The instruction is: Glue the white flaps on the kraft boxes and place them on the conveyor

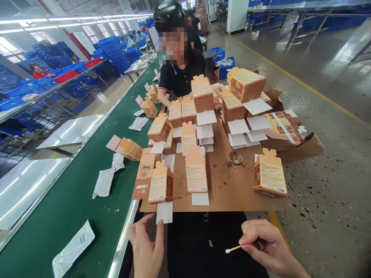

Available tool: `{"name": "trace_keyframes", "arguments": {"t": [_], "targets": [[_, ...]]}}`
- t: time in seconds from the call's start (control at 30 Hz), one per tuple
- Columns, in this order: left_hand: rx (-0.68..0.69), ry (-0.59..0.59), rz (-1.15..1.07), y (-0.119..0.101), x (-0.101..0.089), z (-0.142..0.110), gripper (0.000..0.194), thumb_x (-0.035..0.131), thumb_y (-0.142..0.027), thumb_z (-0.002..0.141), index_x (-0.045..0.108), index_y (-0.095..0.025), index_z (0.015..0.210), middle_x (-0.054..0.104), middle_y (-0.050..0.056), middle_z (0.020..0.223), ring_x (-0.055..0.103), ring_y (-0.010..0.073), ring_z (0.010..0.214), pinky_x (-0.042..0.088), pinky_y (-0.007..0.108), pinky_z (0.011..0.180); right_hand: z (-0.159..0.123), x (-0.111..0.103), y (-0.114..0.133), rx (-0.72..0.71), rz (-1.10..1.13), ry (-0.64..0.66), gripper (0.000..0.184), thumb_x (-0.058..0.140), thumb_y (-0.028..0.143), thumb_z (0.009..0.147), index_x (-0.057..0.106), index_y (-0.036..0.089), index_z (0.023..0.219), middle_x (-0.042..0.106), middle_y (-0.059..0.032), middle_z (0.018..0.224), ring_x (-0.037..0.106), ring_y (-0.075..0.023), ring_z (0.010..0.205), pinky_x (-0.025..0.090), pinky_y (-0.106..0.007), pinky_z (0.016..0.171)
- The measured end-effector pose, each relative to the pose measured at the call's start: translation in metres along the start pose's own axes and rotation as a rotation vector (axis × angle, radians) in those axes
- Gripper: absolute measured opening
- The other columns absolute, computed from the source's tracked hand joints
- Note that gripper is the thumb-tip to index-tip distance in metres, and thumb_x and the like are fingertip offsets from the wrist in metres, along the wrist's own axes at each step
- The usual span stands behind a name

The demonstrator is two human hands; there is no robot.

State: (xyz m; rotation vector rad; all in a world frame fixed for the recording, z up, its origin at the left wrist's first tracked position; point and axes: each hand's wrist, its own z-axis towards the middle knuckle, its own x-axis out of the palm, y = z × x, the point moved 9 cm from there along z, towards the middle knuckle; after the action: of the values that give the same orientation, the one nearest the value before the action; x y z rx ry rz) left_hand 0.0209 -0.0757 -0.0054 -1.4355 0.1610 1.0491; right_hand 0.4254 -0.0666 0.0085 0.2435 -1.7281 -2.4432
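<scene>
Between the thumb and fingers of my right hand is a yellow-stemmed cotton swab, its white tip pointing left. My left hand has its fingers apart, just below the near edge of the table. One of its fingers is at the white flap of an orange and brown printed carton; whether it touches the flap I cannot tell. Beside that carton lie a flat printed carton panel and another carton with its white flap toward me. A single carton sits at the right.
A small clear dish stands amid wet spots on the brown cardboard table top. More cartons are stacked behind. On the left, a green conveyor belt carries silvery packets and cartons. A co-worker sits across the table.
</scene>
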Motion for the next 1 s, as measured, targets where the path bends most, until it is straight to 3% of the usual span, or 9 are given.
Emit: {"name": "trace_keyframes", "arguments": {"t": [0.1,0.2,0.3,0.37,0.47,0.6,0.77,0.9,1.0], "targets": [[0.092,0.133,-0.209,-0.044,0.017,0.021,0.053,0.077,-0.071,0.108,0.079,-0.029,0.139,0.070,0.007,0.108,0.070,0.0300,0.102,0.062,0.046,0.095,0.000,0.001,0.000,-0.023,0.018,-0.026,0.017,0.082,0.032,0.110,0.087,0.032,0.095,0.063,0.0058,0.059,0.052,-0.0138,0.048,0.035,-0.029,0.049],[0.006,0.401,-0.442,-0.083,0.078,0.043,0.077,0.080,-0.074,0.106,0.064,-0.028,0.166,0.076,0.015,0.139,0.076,0.0343,0.133,0.064,0.049,0.114,0.003,0.001,-0.001,-0.049,0.023,-0.052,0.014,0.082,0.031,0.109,0.087,0.033,0.096,0.062,0.0066,0.059,0.050,-0.0138,0.047,0.035,-0.028,0.048],[-0.121,0.617,-0.490,-0.101,0.135,0.044,0.107,0.090,-0.077,0.097,0.048,-0.026,0.180,0.072,0.023,0.163,0.075,0.0404,0.150,0.061,0.058,0.127,0.005,0.003,-0.002,-0.067,-0.031,-0.073,0.013,0.082,0.028,0.107,0.085,0.034,0.095,0.064,0.0064,0.058,0.052,-0.0144,0.047,0.036,-0.029,0.049],[-0.170,0.670,-0.524,-0.101,0.149,0.033,0.112,0.092,-0.078,0.095,0.046,-0.025,0.181,0.072,0.024,0.169,0.075,0.0417,0.154,0.059,0.059,0.131,0.004,0.005,-0.003,-0.064,-0.047,-0.086,0.013,0.083,0.029,0.106,0.084,0.034,0.094,0.065,0.0058,0.058,0.053,-0.0150,0.046,0.037,-0.029,0.048],[-0.223,0.633,-0.629,-0.087,0.134,0.006,0.108,0.099,-0.075,0.090,0.056,-0.027,0.175,0.074,0.022,0.170,0.074,0.0413,0.157,0.061,0.054,0.132,-0.002,0.006,0.000,-0.071,-0.030,-0.107,0.013,0.080,0.031,0.107,0.082,0.035,0.094,0.064,0.0059,0.057,0.053,-0.0157,0.044,0.036,-0.029,0.046],[-0.487,0.436,-0.802,-0.046,0.098,-0.026,0.102,0.112,-0.070,0.073,0.076,-0.025,0.156,0.089,0.018,0.140,0.087,0.0446,0.132,0.073,0.056,0.115,0.004,-0.010,0.028,-0.129,-0.184,-0.157,0.016,0.076,0.022,0.107,0.080,0.033,0.097,0.066,0.0057,0.058,0.056,-0.0159,0.045,0.040,-0.030,0.047],[-0.509,0.243,-0.909,-0.042,0.089,-0.011,0.110,0.118,-0.066,0.062,0.078,-0.028,0.157,0.089,0.016,0.141,0.083,0.0441,0.143,0.062,0.062,0.132,0.084,-0.061,0.066,-0.110,-0.781,-0.152,0.031,0.063,0.016,0.116,0.081,0.025,0.092,0.076,-0.0002,0.073,0.068,-0.0162,0.063,0.053,-0.029,0.065],[-0.435,0.185,-0.919,-0.048,0.098,0.010,0.109,0.119,-0.065,0.061,0.080,-0.026,0.155,0.089,0.017,0.144,0.079,0.0443,0.151,0.052,0.065,0.141,0.165,-0.095,0.020,0.383,-1.278,0.154,0.035,0.058,0.014,0.114,0.072,0.023,0.083,0.082,-0.0069,0.085,0.074,-0.0215,0.078,0.045,-0.032,0.069],[-0.439,0.237,-0.927,-0.047,0.112,0.007,0.101,0.118,-0.063,0.066,0.081,-0.024,0.152,0.091,0.017,0.137,0.081,0.0436,0.148,0.055,0.064,0.139,0.195,-0.095,-0.007,0.466,-1.331,0.291,0.034,0.061,0.014,0.113,0.074,0.022,0.082,0.085,-0.0113,0.092,0.077,-0.0247,0.086,0.044,-0.032,0.073]]}}
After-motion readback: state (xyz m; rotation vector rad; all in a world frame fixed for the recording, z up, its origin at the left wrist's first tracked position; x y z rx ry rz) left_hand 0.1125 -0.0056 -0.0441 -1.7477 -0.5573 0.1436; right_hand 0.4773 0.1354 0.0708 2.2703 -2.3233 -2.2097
